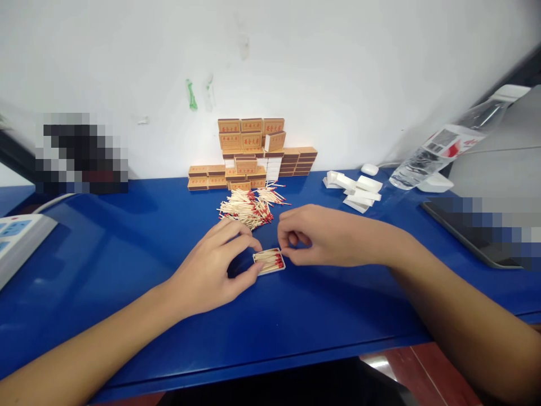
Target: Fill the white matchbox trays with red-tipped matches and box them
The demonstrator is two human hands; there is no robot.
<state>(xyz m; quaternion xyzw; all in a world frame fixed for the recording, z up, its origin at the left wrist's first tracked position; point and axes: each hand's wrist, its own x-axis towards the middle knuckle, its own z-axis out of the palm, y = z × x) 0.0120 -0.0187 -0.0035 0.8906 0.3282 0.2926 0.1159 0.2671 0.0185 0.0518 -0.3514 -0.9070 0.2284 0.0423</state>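
Observation:
A small white matchbox tray point(258, 274) lies on the blue table, with red-tipped matches point(269, 259) side by side in it. Thumb and index finger of my left hand point(224, 259) grip the tray at its left end. At the opposite end, my right hand point(308, 234) is closed in a pinch beside the red match heads; whatever its fingertips hold, if anything, is hidden. Just beyond both hands is a loose heap of matches point(245, 208), heads mostly to the right.
Orange matchboxes point(251, 141) are stacked against the white wall. White empty trays point(359, 192) lie piled at the back right, near a leaning water bottle point(448, 141) and a dark flat device point(460, 228). A white panel with blue labels point(25, 237) sits at the left.

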